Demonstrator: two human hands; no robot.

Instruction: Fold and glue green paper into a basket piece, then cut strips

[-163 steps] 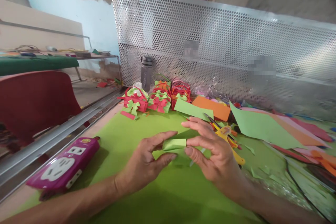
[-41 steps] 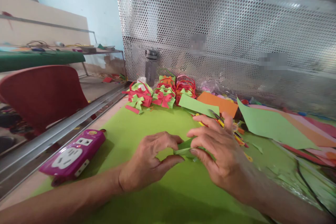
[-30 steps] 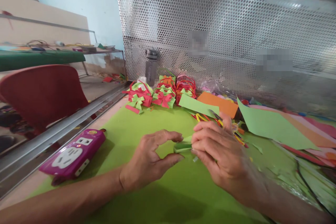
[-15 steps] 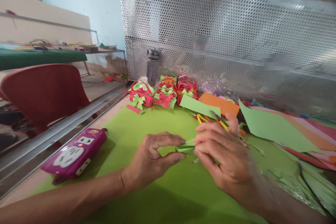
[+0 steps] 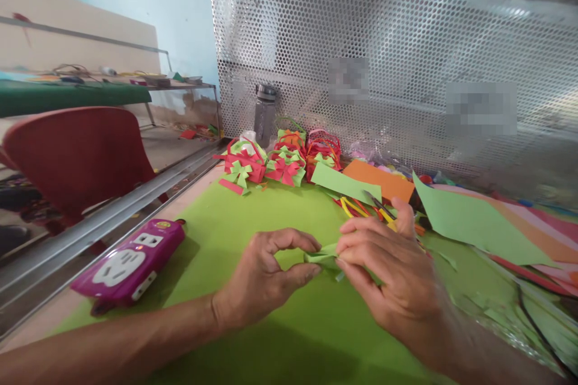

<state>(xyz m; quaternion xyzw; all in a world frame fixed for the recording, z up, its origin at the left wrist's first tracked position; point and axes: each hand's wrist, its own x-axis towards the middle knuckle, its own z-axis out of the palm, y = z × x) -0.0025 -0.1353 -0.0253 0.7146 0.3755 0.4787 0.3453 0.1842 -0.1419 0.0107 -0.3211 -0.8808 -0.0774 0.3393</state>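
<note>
Both hands pinch one small folded piece of light green paper (image 5: 326, 254) just above a large lime green sheet (image 5: 271, 319) that covers the table. My left hand (image 5: 264, 280) grips the paper's left end between thumb and forefinger. My right hand (image 5: 391, 271) closes its fingers over the right end and hides most of the paper.
A magenta power strip (image 5: 129, 261) lies at the left. Red and green paper bows (image 5: 264, 163) and a grey bottle (image 5: 265, 114) stand before a perforated metal panel (image 5: 406, 72). Scissors (image 5: 377, 207) and coloured paper sheets (image 5: 474, 222) lie at the right. A red chair (image 5: 76, 153) stands to the left.
Over five seconds the green paper went from a wider open fold to a thin flattened strip. In the last second the right fingers shifted slightly on it; the hands stayed in place.
</note>
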